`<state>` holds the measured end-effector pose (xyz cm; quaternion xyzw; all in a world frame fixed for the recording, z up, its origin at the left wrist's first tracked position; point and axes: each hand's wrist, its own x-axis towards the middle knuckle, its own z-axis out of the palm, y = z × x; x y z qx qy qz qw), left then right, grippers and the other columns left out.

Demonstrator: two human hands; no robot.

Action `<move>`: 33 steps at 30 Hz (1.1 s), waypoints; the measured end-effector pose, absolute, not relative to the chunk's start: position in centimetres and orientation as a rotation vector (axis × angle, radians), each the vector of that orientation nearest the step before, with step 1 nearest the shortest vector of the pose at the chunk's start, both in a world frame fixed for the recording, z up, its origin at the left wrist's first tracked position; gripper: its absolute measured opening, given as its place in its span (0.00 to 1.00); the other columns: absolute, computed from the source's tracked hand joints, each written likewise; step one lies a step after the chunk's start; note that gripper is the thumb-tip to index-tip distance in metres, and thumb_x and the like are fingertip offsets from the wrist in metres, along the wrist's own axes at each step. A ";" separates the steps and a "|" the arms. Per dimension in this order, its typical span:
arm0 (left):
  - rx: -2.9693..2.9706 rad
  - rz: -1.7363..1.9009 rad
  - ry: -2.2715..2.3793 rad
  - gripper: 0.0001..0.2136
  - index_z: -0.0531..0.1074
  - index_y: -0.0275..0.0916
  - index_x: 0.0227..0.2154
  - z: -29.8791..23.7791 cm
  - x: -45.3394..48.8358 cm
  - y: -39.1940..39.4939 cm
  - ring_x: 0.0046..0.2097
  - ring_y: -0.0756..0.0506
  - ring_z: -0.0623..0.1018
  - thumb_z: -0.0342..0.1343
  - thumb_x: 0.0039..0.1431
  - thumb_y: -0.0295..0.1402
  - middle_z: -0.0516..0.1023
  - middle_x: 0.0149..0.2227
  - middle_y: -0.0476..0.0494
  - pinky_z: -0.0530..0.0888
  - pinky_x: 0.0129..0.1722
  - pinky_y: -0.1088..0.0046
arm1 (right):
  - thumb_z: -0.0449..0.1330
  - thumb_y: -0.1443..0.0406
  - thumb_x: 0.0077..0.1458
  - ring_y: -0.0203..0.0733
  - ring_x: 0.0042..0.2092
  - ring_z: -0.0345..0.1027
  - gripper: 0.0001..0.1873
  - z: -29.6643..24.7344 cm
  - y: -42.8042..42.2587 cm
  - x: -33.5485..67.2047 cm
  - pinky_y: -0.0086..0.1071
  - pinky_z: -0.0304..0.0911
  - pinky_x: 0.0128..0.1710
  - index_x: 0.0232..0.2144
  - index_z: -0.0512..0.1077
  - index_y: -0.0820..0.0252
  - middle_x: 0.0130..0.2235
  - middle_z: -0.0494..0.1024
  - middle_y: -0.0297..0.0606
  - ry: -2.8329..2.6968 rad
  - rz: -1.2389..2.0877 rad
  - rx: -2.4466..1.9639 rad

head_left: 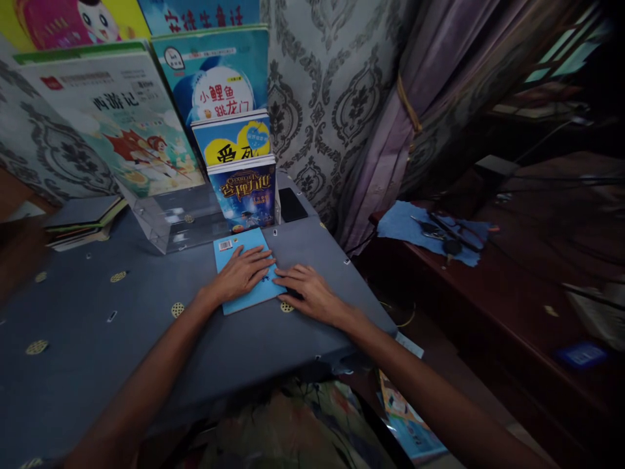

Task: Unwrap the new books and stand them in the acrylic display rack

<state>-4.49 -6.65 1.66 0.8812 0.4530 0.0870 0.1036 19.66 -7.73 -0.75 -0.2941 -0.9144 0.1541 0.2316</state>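
Blue book (pixel 250 298): just left of frame centre, flat on table (pixel 190 355). Judged light, bendable, slightly slick; best gripped by bare lower edge. Left hand (pixel 241 271) laid across cover, right hand (pixel 310 293) at right edge; fingers extended, nothing grasped.

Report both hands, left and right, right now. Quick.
Left hand: open, laid flat on the light-blue book, not gripping it.
Right hand: open, fingers stretched to the book's right edge; no grip visible.
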 end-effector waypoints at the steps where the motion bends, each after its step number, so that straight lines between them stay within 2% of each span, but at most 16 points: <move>1: 2.601 0.261 1.322 0.20 0.69 0.48 0.60 1.7 -4.4 -6.8 0.70 0.41 0.60 0.40 0.72 0.40 0.67 0.66 0.45 0.53 0.68 0.42 | 0.61 0.61 0.63 0.53 0.55 0.70 0.16 -0.7 -7.8 19.7 0.50 0.65 0.53 0.52 0.76 0.57 0.56 0.78 0.47 -2.503 0.426 -0.799; 5: 2.627 0.290 1.245 0.20 0.70 0.46 0.59 1.6 -4.2 -7.2 0.70 0.40 0.60 0.40 0.72 0.41 0.69 0.65 0.42 0.54 0.67 0.41 | 0.59 0.62 0.65 0.50 0.53 0.73 0.11 -0.6 -8.0 19.8 0.46 0.64 0.53 0.46 0.79 0.57 0.52 0.81 0.45 -2.445 0.424 -0.754; 10: 2.653 0.266 1.246 0.19 0.70 0.45 0.59 1.7 -4.0 -7.5 0.70 0.39 0.60 0.41 0.73 0.40 0.69 0.65 0.41 0.54 0.66 0.40 | 0.59 0.63 0.64 0.49 0.52 0.73 0.11 -0.5 -8.0 19.8 0.44 0.65 0.50 0.45 0.79 0.57 0.50 0.81 0.45 -2.431 0.410 -0.730; 16: 2.693 0.264 1.227 0.19 0.69 0.47 0.60 1.7 -3.8 -8.7 0.70 0.40 0.60 0.42 0.73 0.40 0.69 0.65 0.43 0.54 0.67 0.42 | 0.57 0.65 0.65 0.45 0.46 0.75 0.10 -0.4 -8.1 19.9 0.41 0.63 0.50 0.40 0.79 0.58 0.42 0.84 0.42 -2.381 0.419 -0.659; 20: 2.699 0.251 1.253 0.19 0.67 0.46 0.61 1.6 -3.6 -9.5 0.70 0.40 0.60 0.43 0.73 0.40 0.68 0.66 0.43 0.54 0.67 0.42 | 0.57 0.67 0.65 0.44 0.43 0.74 0.09 -0.2 -8.2 19.8 0.40 0.62 0.48 0.37 0.79 0.58 0.41 0.84 0.41 -2.385 0.415 -0.657; 26: 2.720 0.228 1.281 0.20 0.67 0.44 0.61 1.9 -3.1 -10.9 0.70 0.40 0.60 0.41 0.73 0.40 0.69 0.65 0.42 0.55 0.67 0.42 | 0.54 0.67 0.66 0.42 0.36 0.71 0.13 -0.1 -8.4 19.9 0.37 0.61 0.44 0.32 0.76 0.59 0.31 0.81 0.38 -2.377 0.381 -0.613; 33: 2.822 0.212 1.352 0.21 0.67 0.42 0.61 1.7 -2.3 -14.0 0.69 0.40 0.62 0.39 0.74 0.40 0.70 0.64 0.40 0.55 0.67 0.43 | 0.53 0.66 0.67 0.40 0.33 0.68 0.17 -0.2 -8.8 20.0 0.36 0.60 0.39 0.27 0.74 0.59 0.27 0.77 0.37 -2.357 0.359 -0.586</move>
